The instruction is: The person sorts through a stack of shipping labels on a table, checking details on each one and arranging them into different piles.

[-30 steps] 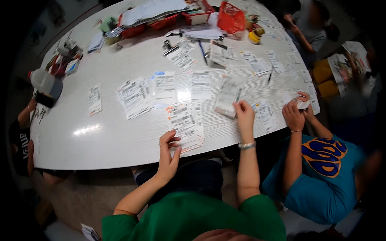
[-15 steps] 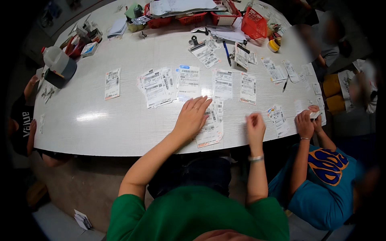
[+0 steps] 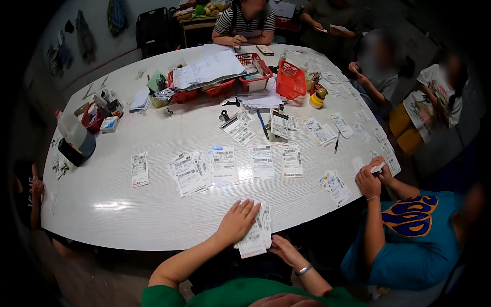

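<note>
My left hand (image 3: 238,223) lies flat, fingers stretched out, on the upper left of a stack of printed shipping labels (image 3: 254,245) at the table's near edge. Part of the stack sticks out past that edge. My right hand (image 3: 286,251), with a metal bracelet at the wrist, is beside the stack's lower right edge, fingers loosely apart; whether they touch the paper is hard to tell. Beyond my hands is a row of labels: a single label (image 3: 139,169), a fanned pile (image 3: 189,173), a label with a blue mark (image 3: 223,169), and two more labels (image 3: 262,162) (image 3: 292,160).
Clipped labels (image 3: 239,130), a blue pen (image 3: 263,125) and red baskets (image 3: 290,82) with papers stand farther back. A plastic jug (image 3: 74,130) is at far left. To my right, a co-worker in a blue shirt (image 3: 409,240) holds paper near another label pile (image 3: 335,188).
The view has tilted up, showing more people across the table. My right hand has come from beside the stack down to its lower right edge; my left stays on the stack.
</note>
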The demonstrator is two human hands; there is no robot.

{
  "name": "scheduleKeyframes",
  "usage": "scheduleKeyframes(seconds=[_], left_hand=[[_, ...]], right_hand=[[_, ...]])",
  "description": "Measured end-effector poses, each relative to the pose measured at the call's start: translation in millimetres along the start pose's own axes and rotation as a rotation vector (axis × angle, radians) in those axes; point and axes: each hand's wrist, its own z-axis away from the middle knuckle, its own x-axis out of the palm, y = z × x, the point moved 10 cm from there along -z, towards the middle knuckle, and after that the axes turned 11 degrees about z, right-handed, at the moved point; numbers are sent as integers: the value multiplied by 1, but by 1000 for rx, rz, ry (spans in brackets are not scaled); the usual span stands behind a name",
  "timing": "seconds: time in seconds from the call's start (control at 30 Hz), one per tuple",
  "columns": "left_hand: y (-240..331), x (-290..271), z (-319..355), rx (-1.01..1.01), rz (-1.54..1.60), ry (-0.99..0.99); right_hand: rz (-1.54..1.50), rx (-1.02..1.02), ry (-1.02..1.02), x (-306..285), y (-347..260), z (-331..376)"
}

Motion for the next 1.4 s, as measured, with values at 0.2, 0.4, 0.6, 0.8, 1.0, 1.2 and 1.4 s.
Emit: scheduleKeyframes(seconds=[0.2, 0.4, 0.6, 0.8, 1.0, 1.2, 1.4], left_hand=[[23, 10, 29, 62, 67, -59], [0, -55, 52, -267, 382, 445], [-5, -72, 61, -228, 1271, 611], [-31, -62, 62, -267, 1214, 683], [-36, -43, 57, -239, 1066, 668], [-33, -10, 44, -271, 1136, 542], [-31, -21, 51, -314, 994, 589]], right_hand=[[-84, 87, -69, 57, -5, -6], [322, -202, 178, 43, -47, 7], [649, -832, 124, 103, -178, 14], [679, -860, 188, 102, -192, 0], [593, -966, 346, 109, -196, 10], [390, -904, 453, 77, -189, 8], [299, -862, 266, 99, -182, -1]])
